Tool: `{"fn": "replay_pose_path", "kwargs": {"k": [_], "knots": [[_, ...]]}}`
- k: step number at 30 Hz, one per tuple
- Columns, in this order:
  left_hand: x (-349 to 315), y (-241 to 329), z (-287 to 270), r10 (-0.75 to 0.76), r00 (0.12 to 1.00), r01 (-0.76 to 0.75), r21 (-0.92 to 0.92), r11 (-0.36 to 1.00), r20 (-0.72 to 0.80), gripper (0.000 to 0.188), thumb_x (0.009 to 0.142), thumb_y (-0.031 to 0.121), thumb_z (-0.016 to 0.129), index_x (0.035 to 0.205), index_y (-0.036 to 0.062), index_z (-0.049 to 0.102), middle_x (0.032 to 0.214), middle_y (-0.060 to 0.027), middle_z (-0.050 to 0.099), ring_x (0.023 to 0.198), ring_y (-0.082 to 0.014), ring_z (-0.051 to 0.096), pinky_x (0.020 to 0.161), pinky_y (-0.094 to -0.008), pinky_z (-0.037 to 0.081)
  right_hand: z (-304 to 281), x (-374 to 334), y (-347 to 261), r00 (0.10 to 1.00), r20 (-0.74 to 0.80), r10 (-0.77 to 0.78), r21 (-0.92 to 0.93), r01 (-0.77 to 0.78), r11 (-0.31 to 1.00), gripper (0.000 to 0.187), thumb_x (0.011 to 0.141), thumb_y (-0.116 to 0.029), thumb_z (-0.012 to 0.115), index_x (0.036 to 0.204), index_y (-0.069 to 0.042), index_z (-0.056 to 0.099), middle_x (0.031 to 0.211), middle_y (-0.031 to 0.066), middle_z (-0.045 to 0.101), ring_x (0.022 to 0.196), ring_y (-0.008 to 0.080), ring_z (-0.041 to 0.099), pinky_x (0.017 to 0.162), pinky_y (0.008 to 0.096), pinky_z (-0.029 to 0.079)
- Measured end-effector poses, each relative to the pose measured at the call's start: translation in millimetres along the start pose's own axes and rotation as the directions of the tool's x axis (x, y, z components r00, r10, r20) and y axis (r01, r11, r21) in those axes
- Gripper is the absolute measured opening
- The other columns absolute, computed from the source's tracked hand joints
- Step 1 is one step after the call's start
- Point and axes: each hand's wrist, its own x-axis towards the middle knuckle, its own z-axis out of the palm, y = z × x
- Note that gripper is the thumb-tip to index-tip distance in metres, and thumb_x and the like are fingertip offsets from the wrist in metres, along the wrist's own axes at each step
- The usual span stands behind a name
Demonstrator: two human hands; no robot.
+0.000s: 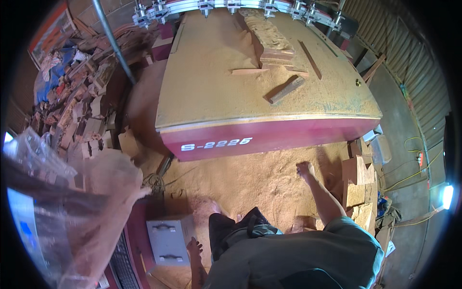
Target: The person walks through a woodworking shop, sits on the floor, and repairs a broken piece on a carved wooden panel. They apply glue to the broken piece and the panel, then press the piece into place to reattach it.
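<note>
My right hand [305,169] hangs over the sawdust-covered floor, out in front of me and to the right. Its fingers are curled in, and nothing shows in them. Low beside my left leg is my left hand [194,246], fingers loosely bent and apart, holding nothing. It is nearest to a grey metal box [168,241] with two dark handles, and I cannot tell if they touch. Ahead stands a wide machine table [207,91] with a dark red front. On it lie a long carved wood block [269,38], a short wood piece [287,90] and a thin strip [310,59].
A rail with several spindles [231,6] spans the table's far end. Wood offcuts [91,120] are heaped at the left, behind a metal pole [113,38]. Clear plastic sheeting [96,207] hangs near left, by a keyboard [122,262]. Wood blocks [356,171] stand at the right.
</note>
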Motion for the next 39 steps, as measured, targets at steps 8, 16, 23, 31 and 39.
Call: {"fn": "replay_pose_path", "kwargs": {"k": [8,16,23,31,39], "knots": [[124,176,55,0.028,0.985,-0.076,0.29,0.954,0.168,0.045,0.092,0.045,0.061,0.109,0.0039,0.059,0.086,-0.0076,0.061,0.062,-0.0179,0.062,0.046,-0.0302,0.046,84,82,-174,0.95,-0.271,-0.157,-0.124,0.127,0.984,0.046,0.078,-0.041,0.075,0.099,-0.001,0.068,0.092,0.0188,0.07,0.086,0.0304,0.068,0.079,0.0414,0.053],[122,402,97,0.263,0.964,-0.261,-0.049,0.964,0.038,0.034,0.094,0.041,0.057,0.102,0.0088,0.06,0.085,-0.002,0.06,0.071,-0.0187,0.061,0.054,-0.0318,0.049,101,228,-312,0.885,-0.444,-0.142,-0.205,0.054,0.977,0.06,0.075,-0.046,0.071,0.104,0.006,0.064,0.102,0.0298,0.066,0.099,0.0429,0.065,0.083,0.0479,0.052],[117,339,97,0.011,0.996,0.001,0.137,0.991,-0.088,0.038,0.095,0.046,0.054,0.103,0.0104,0.062,0.101,-0.0061,0.063,0.076,-0.0234,0.063,0.059,-0.0389,0.051,108,390,-314,0.813,-0.571,-0.111,-0.384,-0.145,0.912,0.078,0.07,-0.053,0.074,0.126,-0.001,0.057,0.12,0.0209,0.064,0.107,0.0328,0.064,0.089,0.0411,0.052],[74,203,42,-0.417,0.877,0.469,-0.243,0.849,0.237,0.037,0.094,0.043,0.053,0.12,0.0169,0.051,0.106,-0.0064,0.058,0.076,-0.0296,0.062,0.054,-0.0383,0.045,119,327,-337,0.9,-0.387,0.2,0.015,-0.211,0.977,0.064,0.075,-0.044,0.07,0.117,0.002,0.057,0.107,0.021,0.067,0.1,0.0331,0.066,0.086,0.0439,0.052],[125,338,102,-0.182,0.983,0.182,0.072,0.981,-0.001,0.041,0.094,0.038,0.058,0.121,0.0079,0.053,0.111,-0.0081,0.06,0.08,-0.0263,0.066,0.054,-0.0338,0.049,232,154,-285,0.982,-0.129,-0.139,-0.394,0.078,0.916,0.057,0.085,-0.058,0.063,0.102,-0.004,0.058,0.086,0.0211,0.066,0.08,0.0395,0.065,0.067,0.05,0.05]]}}
